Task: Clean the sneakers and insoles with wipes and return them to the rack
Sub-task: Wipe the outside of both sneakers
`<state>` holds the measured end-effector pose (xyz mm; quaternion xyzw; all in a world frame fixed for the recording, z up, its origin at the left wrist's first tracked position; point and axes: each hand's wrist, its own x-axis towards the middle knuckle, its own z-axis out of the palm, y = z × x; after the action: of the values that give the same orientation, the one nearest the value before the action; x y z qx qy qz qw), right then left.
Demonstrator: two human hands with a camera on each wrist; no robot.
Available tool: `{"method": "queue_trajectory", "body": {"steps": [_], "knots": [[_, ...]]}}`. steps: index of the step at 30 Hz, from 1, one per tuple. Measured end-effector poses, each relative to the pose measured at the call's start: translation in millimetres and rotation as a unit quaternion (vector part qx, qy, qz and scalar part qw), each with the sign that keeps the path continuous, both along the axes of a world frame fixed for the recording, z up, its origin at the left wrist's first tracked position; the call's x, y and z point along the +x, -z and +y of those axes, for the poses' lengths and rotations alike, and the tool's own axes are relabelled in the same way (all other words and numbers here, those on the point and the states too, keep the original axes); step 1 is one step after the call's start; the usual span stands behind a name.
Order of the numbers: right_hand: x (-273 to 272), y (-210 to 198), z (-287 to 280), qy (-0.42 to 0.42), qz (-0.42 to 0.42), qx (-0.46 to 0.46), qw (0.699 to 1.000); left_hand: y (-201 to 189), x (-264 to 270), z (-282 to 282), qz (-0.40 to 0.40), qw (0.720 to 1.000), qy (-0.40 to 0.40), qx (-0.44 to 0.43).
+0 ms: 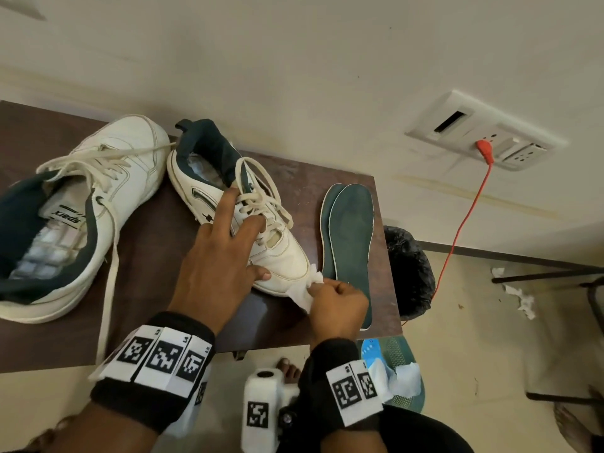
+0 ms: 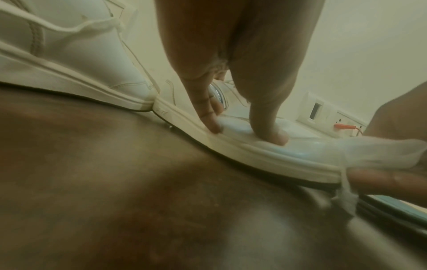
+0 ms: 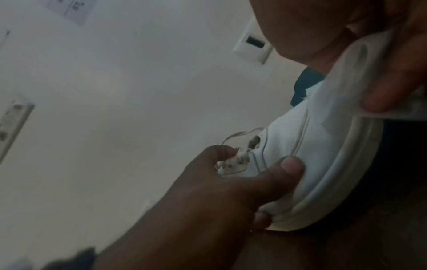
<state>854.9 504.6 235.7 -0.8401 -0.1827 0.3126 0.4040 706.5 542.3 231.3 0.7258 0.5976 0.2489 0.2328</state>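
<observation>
Sneaker [image 1: 281,256] steadied under left grip's [image 1: 215,256] spread fingers; right grip [image 1: 336,302] pinches wipe [image 1: 304,291]; "Sparx" inside other sneaker [image 1: 98,204]

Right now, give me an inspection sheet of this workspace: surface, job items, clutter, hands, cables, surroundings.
Surface: dark brown table against a pale wall.
Job's things: near sneaker being wiped at the toe; second sneaker beside it, laces loose; two insoles stacked at the right edge; wipe.
Clutter: used wipes on the floor; bin with black liner beside the table.
Grippers: left hand steadies the near sneaker; right hand pinches the wipe.
Cables: orange cable plugged into the wall socket.
Surroundings: rack not seen.
</observation>
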Motion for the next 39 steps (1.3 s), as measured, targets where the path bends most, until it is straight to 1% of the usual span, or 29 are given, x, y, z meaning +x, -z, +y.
{"method": "queue_trajectory", "body": {"steps": [3,5,6,7,9,11,12,13,15,16,17,19,21,24,25,26,28,30,34,37,39], "knots": [[-13.8,-1.1,-13.1,-0.068,0.002,-0.002,0.998,0.0,2.1,0.8,-0.002,1.0,-0.003,-0.003],[-33.8,-8.9,-24.8,-0.172,0.044,0.001,0.984,-0.1,1.8,0.7,-0.007,1.0,0.0,-0.003],[-41.0,-13.6,-28.0,-0.225,0.055,0.006,0.973,-0.8,1.0,0.3,-0.009,1.0,0.005,0.001],[-44.2,-19.6,-28.4,-0.254,0.048,0.018,0.966,-1.6,0.0,-0.3,-0.009,1.0,0.012,0.006],[-39.7,-32.0,-20.9,-0.257,-0.023,0.061,0.964,-3.1,-4.2,-1.2,-0.001,0.999,0.031,0.016],[-26.3,-43.8,-11.5,-0.267,-0.105,0.089,0.954,-3.1,-7.9,-1.7,0.006,0.998,0.056,0.015],[-20.0,-47.9,-6.8,-0.292,-0.148,0.09,0.941,-2.9,-9.0,-1.4,0.008,0.998,0.068,0.012],[-15.2,-49.6,-3.7,-0.33,-0.193,0.082,0.921,-2.7,-9.6,-1.0,0.008,0.997,0.077,0.006],[-10.5,-45.4,-0.5,-0.419,-0.28,0.052,0.862,-3.2,-10.3,-0.9,0.005,0.996,0.085,-0.001],[-8.9,-41.4,1.3,-0.451,-0.307,0.04,0.837,-4.4,-10.1,-0.9,0.004,0.996,0.089,0.0],[-7.1,-38.1,3.6,-0.467,-0.32,0.039,0.823,-5.6,-9.6,-0.9,0.005,0.996,0.093,0.002],[-3.3,-31.8,10.1,-0.468,-0.327,0.054,0.819,-7.5,-9.3,-0.4,0.01,0.995,0.094,0.005],[-2.3,-29.0,16.3,-0.448,-0.321,0.073,0.831,-9.1,-8.5,-0.7,0.003,0.997,0.079,0.003],[0.9,-29.3,24.7,-0.384,-0.272,0.094,0.877,-13.6,-7.1,-2.4,-0.023,0.998,0.051,0.013],[3.5,-29.2,26.7,-0.376,-0.253,0.099,0.886,-15.7,-7.9,-2.9,-0.026,0.998,0.048,0.018],[6.1,-29.1,27.1,-0.384,-0.241,0.1,0.886,-17.4,-9.3,-3.3,-0.028,0.998,0.049,0.023],[8.8,-30.3,22.9,-0.425,-0.236,0.106,0.868,-20.3,-13.2,-3.7,-0.034,0.997,0.064,0.028],[10.4,-32.2,17.1,-0.449,-0.242,0.133,0.85,-21.5,-16.5,-3.6,-0.046,0.996,0.077,0.028],[8.7,-33.3,20.5,-0.436,-0.26,0.198,0.839,-18.3,-17.9,-5.5,-0.076,0.994,0.081,0.016],[0.9,-37.5,40.2,-0.432,-0.271,0.22,0.831,-11.0,-18.7,-5.4,-0.108,0.99,0.088,0.014],[-4.2,-40.8,53.0,-0.444,-0.289,0.218,0.82,-6.0,-20.3,-4.7,-0.149,0.985,0.09,0.013]]}}
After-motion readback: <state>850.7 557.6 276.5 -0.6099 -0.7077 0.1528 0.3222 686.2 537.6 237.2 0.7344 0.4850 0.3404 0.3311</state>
